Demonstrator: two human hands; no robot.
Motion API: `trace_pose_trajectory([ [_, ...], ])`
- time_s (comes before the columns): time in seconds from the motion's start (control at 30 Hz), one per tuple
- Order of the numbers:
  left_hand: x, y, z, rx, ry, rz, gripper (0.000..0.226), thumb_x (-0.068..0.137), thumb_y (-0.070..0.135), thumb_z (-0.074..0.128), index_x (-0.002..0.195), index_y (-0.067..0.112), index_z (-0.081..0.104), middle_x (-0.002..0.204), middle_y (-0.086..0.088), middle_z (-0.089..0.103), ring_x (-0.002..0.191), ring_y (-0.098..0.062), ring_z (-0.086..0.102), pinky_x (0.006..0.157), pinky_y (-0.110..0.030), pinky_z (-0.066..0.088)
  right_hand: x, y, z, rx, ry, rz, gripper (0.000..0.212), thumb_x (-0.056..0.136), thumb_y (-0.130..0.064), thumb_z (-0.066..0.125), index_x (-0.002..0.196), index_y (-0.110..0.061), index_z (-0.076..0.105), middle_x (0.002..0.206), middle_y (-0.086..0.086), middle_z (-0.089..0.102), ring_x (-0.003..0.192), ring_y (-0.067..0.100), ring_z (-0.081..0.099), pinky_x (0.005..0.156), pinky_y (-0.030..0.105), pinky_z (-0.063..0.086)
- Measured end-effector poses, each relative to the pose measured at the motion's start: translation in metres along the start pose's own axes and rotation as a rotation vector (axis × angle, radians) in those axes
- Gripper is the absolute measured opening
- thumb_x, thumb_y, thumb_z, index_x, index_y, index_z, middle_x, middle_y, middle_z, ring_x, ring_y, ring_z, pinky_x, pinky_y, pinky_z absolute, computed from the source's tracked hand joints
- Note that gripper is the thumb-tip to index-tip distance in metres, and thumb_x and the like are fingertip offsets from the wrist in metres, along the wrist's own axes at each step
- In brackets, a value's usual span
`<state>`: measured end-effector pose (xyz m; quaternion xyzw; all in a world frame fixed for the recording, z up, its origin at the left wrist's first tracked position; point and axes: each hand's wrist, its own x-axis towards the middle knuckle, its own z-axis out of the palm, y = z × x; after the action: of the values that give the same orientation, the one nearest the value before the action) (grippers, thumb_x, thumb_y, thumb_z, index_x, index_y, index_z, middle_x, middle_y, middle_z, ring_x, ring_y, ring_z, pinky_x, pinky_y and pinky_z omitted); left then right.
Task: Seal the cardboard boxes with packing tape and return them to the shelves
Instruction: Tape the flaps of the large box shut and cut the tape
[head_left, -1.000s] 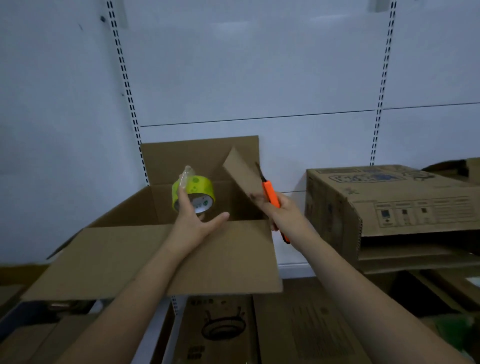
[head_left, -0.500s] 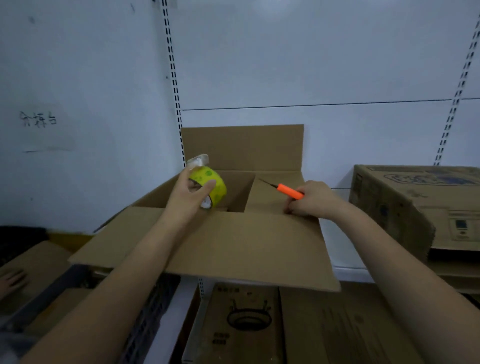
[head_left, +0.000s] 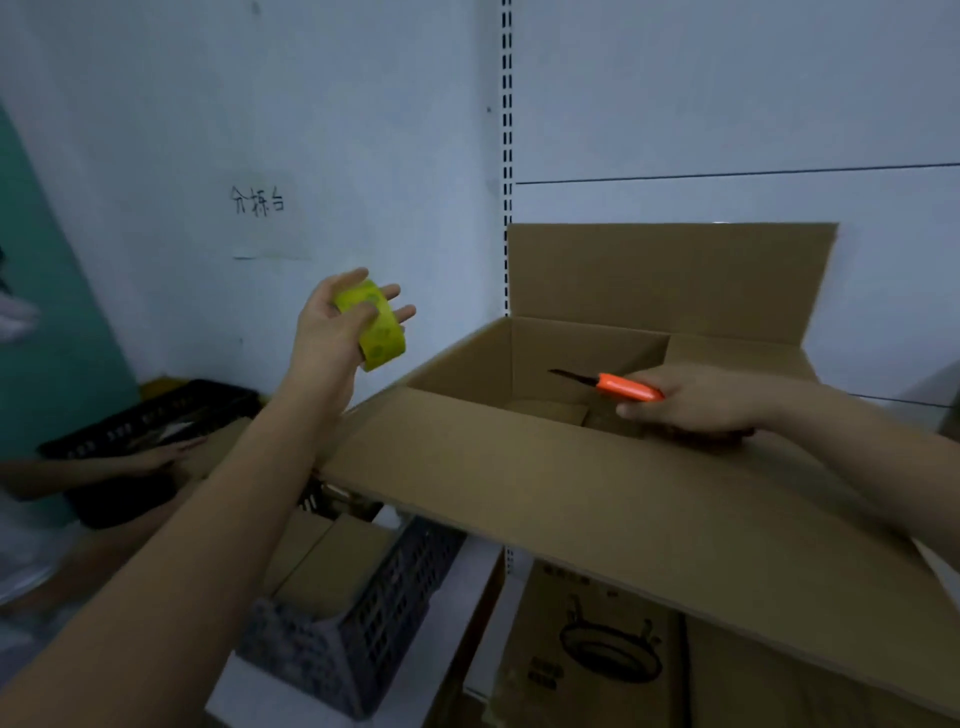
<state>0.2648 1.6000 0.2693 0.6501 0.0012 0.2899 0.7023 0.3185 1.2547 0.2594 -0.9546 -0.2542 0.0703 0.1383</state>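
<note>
White wall behind; left fingers (head_left: 382, 312) around tape roll (head_left: 375, 332), right fingers (head_left: 631, 411) around cutter (head_left: 626, 387).

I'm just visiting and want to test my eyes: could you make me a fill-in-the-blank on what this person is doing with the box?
1. The left hand holds a roll of ____ tape.
2. The right hand grips a knife with an ____ handle.
3. The box has its flaps ____.
4. The knife's blade points into the ____.

Missing words: yellow; orange; open; box
</note>
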Motion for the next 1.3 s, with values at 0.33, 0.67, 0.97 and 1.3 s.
trace_pose_trajectory([
  [0.33, 0.041, -0.076, -0.06, 0.332, 0.094, -0.597, 0.052, 0.096, 0.022, 0.058, 0.136, -0.005, 0.038, 0.126, -0.029, 0.057, 0.094, -0.033, 0.072, 0.079, -0.039, 0.057, 0.007, -0.001, 0.029, -0.058, 0.136, 0.023, 0.016, 0.099, -0.032, 0.058, 0.11, -0.024, 0.066, 0.091, -0.007, 0.067, 0.085, 0.008, 0.06, 0.082, 0.033, 0.045],
  [0.67, 0.041, -0.034, -0.03, 0.356, 0.212, -0.096, 0.044, 0.091, 0.023, 0.06, 0.133, 0.018, 0.046, 0.116, -0.001, 0.048, 0.093, -0.016, 0.052, 0.082, -0.022, 0.051, 0.007, 0.004, 0.032, -0.077, 0.212, 0.009, 0.01, 0.099, -0.034, 0.057, 0.101, -0.029, 0.065, 0.086, -0.006, 0.067, 0.081, 0.012, 0.061, 0.078, 0.035, 0.046],
  [0.97, 0.007, -0.01, 0.013, 0.722, -0.398, 0.585, 0.052, 0.085, 0.016, 0.058, 0.129, 0.037, 0.04, 0.095, 0.014, 0.052, 0.082, -0.008, 0.055, 0.079, -0.037, 0.05, 0.002, 0.026, 0.016, 0.093, 0.649, 0.328, 0.023, 0.104, -0.037, 0.043, 0.086, -0.025, 0.052, 0.079, 0.0, 0.054, 0.082, 0.028, 0.055, 0.069, 0.036, 0.038],
  [1.3, 0.026, -0.016, 0.016, 0.382, 0.184, 0.409, 0.06, 0.081, 0.006, 0.068, 0.134, 0.012, 0.04, 0.119, -0.002, 0.04, 0.104, 0.016, 0.04, 0.084, -0.013, 0.042, 0.019, 0.031, 0.004, -0.031, 0.363, 0.37, 0.016, 0.102, -0.025, 0.046, 0.101, -0.016, 0.06, 0.103, 0.012, 0.065, 0.09, 0.027, 0.058, 0.081, 0.039, 0.046],
])
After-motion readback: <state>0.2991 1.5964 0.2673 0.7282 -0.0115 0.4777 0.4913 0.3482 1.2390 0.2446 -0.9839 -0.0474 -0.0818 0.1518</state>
